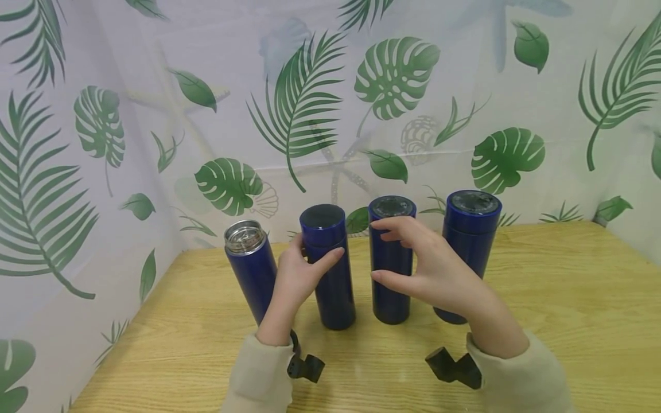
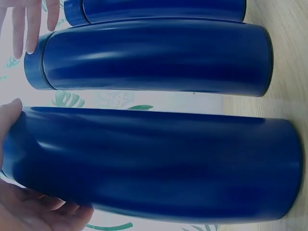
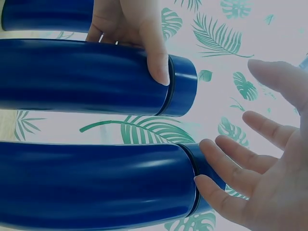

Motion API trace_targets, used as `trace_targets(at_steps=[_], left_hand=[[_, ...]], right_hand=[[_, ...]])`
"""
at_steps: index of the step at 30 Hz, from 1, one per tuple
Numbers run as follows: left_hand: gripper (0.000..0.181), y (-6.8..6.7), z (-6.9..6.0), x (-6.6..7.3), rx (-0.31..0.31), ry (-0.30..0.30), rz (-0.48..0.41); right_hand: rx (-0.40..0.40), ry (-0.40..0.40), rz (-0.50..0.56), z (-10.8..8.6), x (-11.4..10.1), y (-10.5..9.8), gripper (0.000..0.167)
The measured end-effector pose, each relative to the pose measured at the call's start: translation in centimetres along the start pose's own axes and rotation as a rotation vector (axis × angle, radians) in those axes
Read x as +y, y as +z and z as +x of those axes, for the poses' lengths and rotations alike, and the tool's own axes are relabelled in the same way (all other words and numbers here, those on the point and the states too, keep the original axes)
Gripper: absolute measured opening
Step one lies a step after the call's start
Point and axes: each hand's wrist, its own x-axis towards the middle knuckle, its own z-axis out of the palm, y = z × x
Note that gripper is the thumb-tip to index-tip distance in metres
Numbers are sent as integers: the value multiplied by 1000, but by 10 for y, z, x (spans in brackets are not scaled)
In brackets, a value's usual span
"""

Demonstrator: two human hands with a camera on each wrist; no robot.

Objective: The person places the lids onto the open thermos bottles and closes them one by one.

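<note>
Four dark blue bottles stand on the table in the head view. My left hand (image 1: 302,272) grips the second bottle from the left (image 1: 334,292) just below its lid, thumb in front and fingers behind. The right wrist view shows that thumb across the upper body of the bottle (image 3: 86,77). My right hand (image 1: 439,267) is held with fingers and thumb apart near the top of the third bottle (image 1: 391,258); in the right wrist view this hand (image 3: 260,168) has its fingers spread beside the lid, and contact is hard to tell.
The leftmost bottle (image 1: 253,275) has no lid, showing a steel rim, and leans in view beside my left wrist. A fourth lidded bottle (image 1: 470,241) stands behind my right hand. A leaf-patterned cloth (image 1: 320,115) hangs along the back of the wooden table (image 1: 578,298).
</note>
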Motion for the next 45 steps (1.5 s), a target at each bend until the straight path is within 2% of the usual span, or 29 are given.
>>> trace_targets(at_steps=[8, 15, 21, 26, 31, 33, 38, 40, 43, 45], left_hand=[[66, -2, 0, -2, -19, 8, -39], [68, -2, -1, -1, -27, 33, -37], [72, -3, -3, 4, 10, 86, -23], [72, -8, -6, 11, 71, 153, 22], [66, -17, -10, 19, 159, 230, 43], [62, -22, -11, 22, 215, 287, 34], [48, -37, -14, 26, 434, 496, 22], [44, -44, -14, 26, 527, 554, 37], [41, -55, -13, 24, 628, 586, 75], [41, -60, -12, 22, 666, 571, 99]], right_hand=[[-20, 20, 22, 1, -1, 0, 57], [-38, 39, 33, 0, -2, 0, 55], [-43, 36, 26, 0, -1, 1, 54], [-49, 36, 21, 0, -1, 2, 52], [-53, 30, 21, 1, -1, 2, 52], [-54, 30, 23, 1, -1, 2, 51], [-62, 44, 32, 1, -1, 2, 51], [-68, 49, 38, 1, -1, 2, 51], [-75, 52, 48, 0, -1, 3, 51], [-77, 52, 51, 0, -2, 3, 50]])
